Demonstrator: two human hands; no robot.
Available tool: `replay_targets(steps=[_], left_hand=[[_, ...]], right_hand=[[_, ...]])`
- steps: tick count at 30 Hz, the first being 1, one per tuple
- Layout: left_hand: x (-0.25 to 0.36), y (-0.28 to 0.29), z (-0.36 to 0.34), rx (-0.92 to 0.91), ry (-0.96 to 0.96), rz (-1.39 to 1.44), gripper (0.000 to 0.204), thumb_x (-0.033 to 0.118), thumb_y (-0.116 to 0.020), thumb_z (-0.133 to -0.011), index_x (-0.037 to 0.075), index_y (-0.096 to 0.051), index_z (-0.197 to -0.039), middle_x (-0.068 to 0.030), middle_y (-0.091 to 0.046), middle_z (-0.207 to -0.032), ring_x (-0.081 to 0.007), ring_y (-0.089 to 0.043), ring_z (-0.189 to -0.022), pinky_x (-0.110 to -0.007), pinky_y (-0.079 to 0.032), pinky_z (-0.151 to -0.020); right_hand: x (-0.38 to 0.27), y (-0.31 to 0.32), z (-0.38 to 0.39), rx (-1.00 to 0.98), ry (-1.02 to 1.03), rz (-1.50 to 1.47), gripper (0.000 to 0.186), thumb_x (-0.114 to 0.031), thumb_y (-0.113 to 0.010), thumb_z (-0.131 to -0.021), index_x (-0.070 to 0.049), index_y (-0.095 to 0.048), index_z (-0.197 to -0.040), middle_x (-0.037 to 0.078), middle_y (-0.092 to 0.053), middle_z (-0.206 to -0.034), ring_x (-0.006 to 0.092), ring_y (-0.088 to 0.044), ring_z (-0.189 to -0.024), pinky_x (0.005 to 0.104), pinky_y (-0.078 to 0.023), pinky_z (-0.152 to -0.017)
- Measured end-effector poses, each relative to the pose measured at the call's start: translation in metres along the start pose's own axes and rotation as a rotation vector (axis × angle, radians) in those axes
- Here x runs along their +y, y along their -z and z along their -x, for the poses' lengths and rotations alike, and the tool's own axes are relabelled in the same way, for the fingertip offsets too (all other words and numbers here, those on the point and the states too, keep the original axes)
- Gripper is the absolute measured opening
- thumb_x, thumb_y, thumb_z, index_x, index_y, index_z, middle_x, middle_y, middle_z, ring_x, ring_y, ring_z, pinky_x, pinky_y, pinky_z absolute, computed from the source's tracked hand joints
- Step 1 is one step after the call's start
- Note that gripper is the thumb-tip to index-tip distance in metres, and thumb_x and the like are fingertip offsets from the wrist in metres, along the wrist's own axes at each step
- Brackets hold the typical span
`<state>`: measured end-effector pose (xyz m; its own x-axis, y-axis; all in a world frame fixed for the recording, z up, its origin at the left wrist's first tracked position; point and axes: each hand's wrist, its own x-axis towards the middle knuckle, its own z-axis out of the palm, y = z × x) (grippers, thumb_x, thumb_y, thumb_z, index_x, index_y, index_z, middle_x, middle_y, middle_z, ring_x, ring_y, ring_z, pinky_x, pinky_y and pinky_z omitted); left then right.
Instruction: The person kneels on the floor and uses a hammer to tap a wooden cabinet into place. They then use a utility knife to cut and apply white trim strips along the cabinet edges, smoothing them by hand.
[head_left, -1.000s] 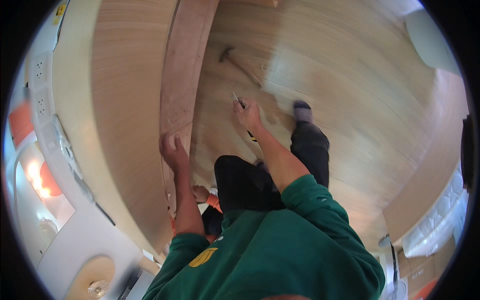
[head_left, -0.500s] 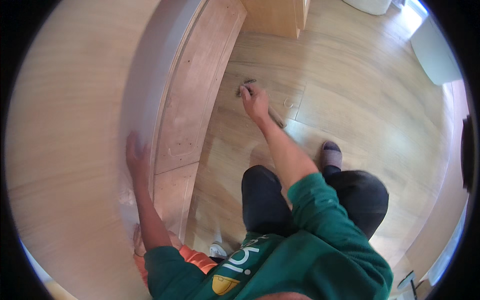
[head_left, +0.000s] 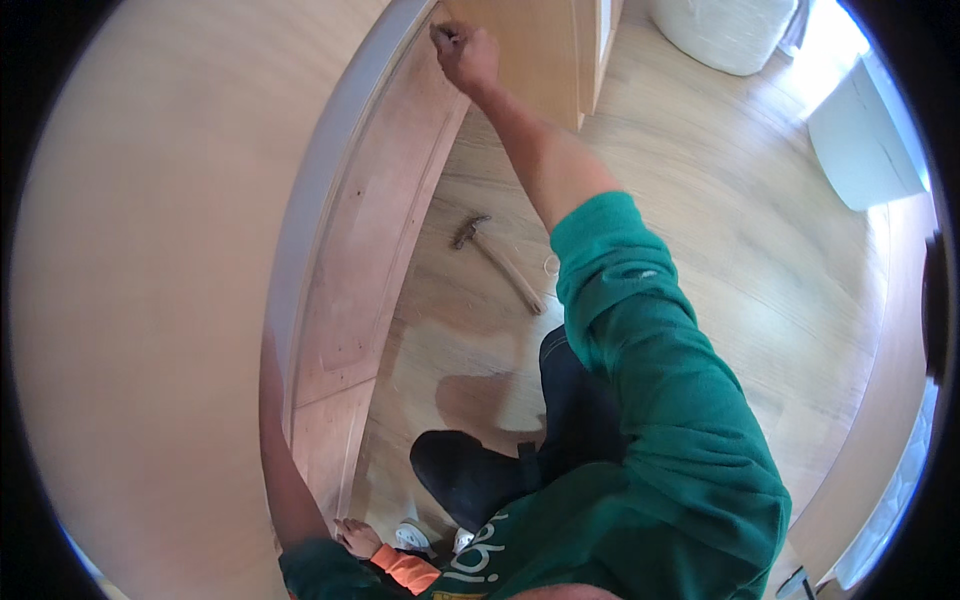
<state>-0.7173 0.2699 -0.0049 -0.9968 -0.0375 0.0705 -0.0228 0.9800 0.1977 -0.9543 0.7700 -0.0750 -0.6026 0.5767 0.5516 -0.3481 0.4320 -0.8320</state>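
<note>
My right hand [head_left: 466,55] is closed at the far end of the long wooden panel [head_left: 375,220], next to its top edge. Something small and dark shows between its fingers, too unclear to name. On the floor lies a claw hammer [head_left: 508,272] with a wooden handle, apart from both hands. My left forearm [head_left: 288,470] reaches along the near side of the panel, behind the large pale board [head_left: 150,300] at the left. That board hides my left hand and its fingers.
Another person's hand [head_left: 358,538] in an orange sleeve [head_left: 408,570] rests by the panel's near end, with white shoes close by. A wooden cabinet [head_left: 540,60] stands at the far end. A white bin-like container [head_left: 865,135] and a wrapped pale object [head_left: 715,30] are far right.
My right hand has left the hammer on the floor and moved away and left to the panel's far end. My left hand has slipped out of sight behind the board.
</note>
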Motion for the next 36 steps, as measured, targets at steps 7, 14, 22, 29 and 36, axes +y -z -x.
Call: replay_targets(steps=[7,14,22,29,36], left_hand=[[-0.017,0.003,0.002,0.031,-0.010,0.075,0.055,0.026,-0.045,-0.102,0.001,-0.031,-0.149,-0.0166,-0.028,-0.156,-0.0293,-0.025,-0.145,-0.039,-0.019,-0.119],[-0.035,0.001,-0.004,0.057,-0.020,-0.023,0.055,0.023,-0.046,-0.100,0.000,-0.033,-0.148,-0.0179,-0.030,-0.155,-0.0309,-0.026,-0.145,-0.039,-0.018,-0.119],[-0.021,0.006,0.002,0.016,-0.055,-0.070,0.057,0.029,-0.045,-0.101,-0.001,-0.031,-0.148,-0.0202,-0.029,-0.155,-0.0329,-0.026,-0.144,-0.041,-0.019,-0.119],[-0.019,-0.002,0.003,0.031,-0.045,-0.072,0.060,0.038,-0.038,-0.103,0.000,-0.030,-0.149,-0.0211,-0.030,-0.153,-0.0343,-0.025,-0.144,-0.043,-0.020,-0.118],[-0.012,0.001,0.001,0.020,-0.062,-0.072,0.062,0.041,-0.039,-0.102,-0.001,-0.032,-0.147,-0.0218,-0.030,-0.153,-0.0348,-0.026,-0.144,-0.042,-0.020,-0.118]], right_hand=[[-0.004,-0.026,-0.071,-0.064,-0.026,0.008,0.028,-0.021,-0.054,-0.091,-0.001,-0.070,-0.101,0.025,-0.069,-0.086,0.0400,-0.068,-0.080,0.0451,-0.052,-0.075],[0.015,-0.036,-0.107,-0.144,-0.258,0.091,0.037,-0.024,-0.044,-0.093,0.001,-0.070,-0.102,0.030,-0.066,-0.104,0.0381,-0.065,-0.099,0.0484,-0.048,-0.088],[0.000,-0.037,-0.086,-0.190,-0.174,0.132,0.039,-0.023,-0.040,-0.094,0.004,-0.068,-0.098,0.030,-0.065,-0.106,0.0410,-0.063,-0.104,0.0496,-0.047,-0.090],[-0.042,-0.082,-0.009,0.242,-0.283,0.426,0.031,-0.018,-0.044,-0.093,-0.001,-0.070,-0.098,0.025,-0.067,-0.104,0.0395,-0.065,-0.098,0.0483,-0.051,-0.084],[-0.113,-0.058,0.124,-0.357,0.170,0.294,0.013,-0.008,-0.056,-0.080,-0.002,-0.066,-0.086,0.020,-0.066,-0.093,0.0380,-0.067,-0.082,0.0472,-0.056,-0.071]])
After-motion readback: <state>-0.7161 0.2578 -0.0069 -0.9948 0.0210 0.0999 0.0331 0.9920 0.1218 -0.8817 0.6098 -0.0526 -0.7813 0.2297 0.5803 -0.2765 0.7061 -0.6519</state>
